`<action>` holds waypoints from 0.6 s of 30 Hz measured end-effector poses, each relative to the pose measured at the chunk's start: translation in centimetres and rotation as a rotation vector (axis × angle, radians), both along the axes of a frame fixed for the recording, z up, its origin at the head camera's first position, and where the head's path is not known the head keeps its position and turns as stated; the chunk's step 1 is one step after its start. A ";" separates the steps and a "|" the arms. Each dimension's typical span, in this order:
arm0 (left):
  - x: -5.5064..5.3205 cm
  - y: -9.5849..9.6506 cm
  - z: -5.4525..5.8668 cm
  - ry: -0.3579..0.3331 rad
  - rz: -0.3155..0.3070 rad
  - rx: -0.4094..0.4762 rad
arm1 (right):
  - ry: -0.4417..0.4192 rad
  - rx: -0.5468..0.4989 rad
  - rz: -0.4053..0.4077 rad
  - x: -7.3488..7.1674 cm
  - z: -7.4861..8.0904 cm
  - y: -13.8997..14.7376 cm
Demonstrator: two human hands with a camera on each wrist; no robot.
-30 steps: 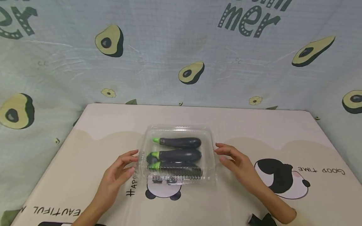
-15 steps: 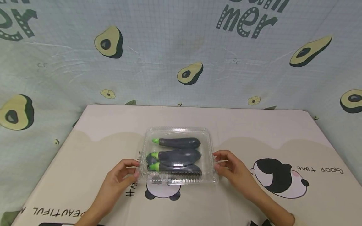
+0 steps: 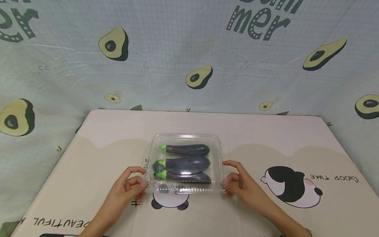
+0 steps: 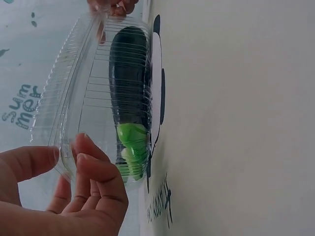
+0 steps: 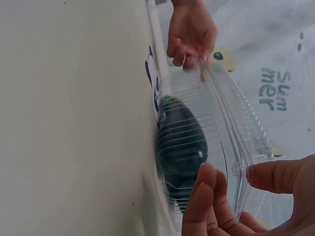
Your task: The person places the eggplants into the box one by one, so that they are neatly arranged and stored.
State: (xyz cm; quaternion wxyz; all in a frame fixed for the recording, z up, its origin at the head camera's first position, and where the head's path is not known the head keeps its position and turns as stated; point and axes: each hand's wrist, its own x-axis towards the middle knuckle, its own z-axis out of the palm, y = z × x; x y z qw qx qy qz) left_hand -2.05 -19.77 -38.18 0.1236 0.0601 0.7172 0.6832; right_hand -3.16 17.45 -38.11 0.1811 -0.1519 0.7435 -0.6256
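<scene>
Several dark eggplants [image 3: 188, 163] with green stem ends lie inside a clear plastic clamshell box [image 3: 217, 144] on the table. The lid is down over them; whether its edges are latched I cannot tell. At the box's near left corner, my left hand [image 3: 122, 189] pinches the rim, with digits on both sides of it in the left wrist view. My right hand [image 3: 244, 184] pinches the rim at the near right corner, where a small round snap [image 5: 236, 169] shows by a fingertip. The ribbed side wall [image 4: 101, 83] partly blurs the nearest eggplant.
A light printed cloth [image 3: 189, 121] with panda and dog drawings covers the table. Behind it hangs a pale curtain [image 3: 165, 42] with avocado prints. A dark shape [image 3: 56, 235] shows at the lower left edge.
Both hands have come in from beside the box, slid toward its near corners and taken hold of the rim. The lid's front edge looks lower than a second ago.
</scene>
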 end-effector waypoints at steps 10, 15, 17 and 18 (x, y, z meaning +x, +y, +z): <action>0.1 0.1 0.0 -0.045 -0.023 0.041 | -0.032 -0.075 0.046 0.4 -0.1 -0.4; 0.1 0.1 0.1 -0.061 -0.014 0.038 | -0.046 -0.098 0.036 0.5 -0.2 -0.4; 0.1 0.1 0.2 -0.089 -0.014 0.032 | -0.047 -0.105 0.033 0.5 -0.3 -0.4; 0.1 0.1 0.3 -0.102 -0.022 0.029 | -0.047 -0.109 0.032 0.6 -0.3 -0.5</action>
